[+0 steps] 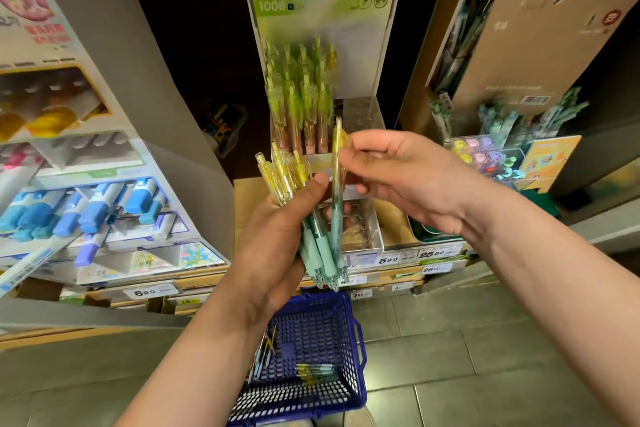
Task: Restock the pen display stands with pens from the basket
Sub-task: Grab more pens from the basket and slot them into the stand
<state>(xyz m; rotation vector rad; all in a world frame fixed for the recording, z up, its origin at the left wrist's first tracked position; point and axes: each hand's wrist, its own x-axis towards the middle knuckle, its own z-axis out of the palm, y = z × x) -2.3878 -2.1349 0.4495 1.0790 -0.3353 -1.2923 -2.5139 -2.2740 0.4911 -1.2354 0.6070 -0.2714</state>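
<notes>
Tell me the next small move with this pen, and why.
Probably lift the single pen the right hand pinches clear of the bundle in the left hand and seat it in the clear stand, whose right-side holes look empty.

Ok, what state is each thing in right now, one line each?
Left hand: grips a bundle of pens, upright.
Right hand: pinches a single pen beside the bundle.
Display stand: partly filled, right-side holes vacant.
Basket: on the floor, few loose pens inside.

Left grip point(277, 236), right grip point(405, 177), both curled.
</notes>
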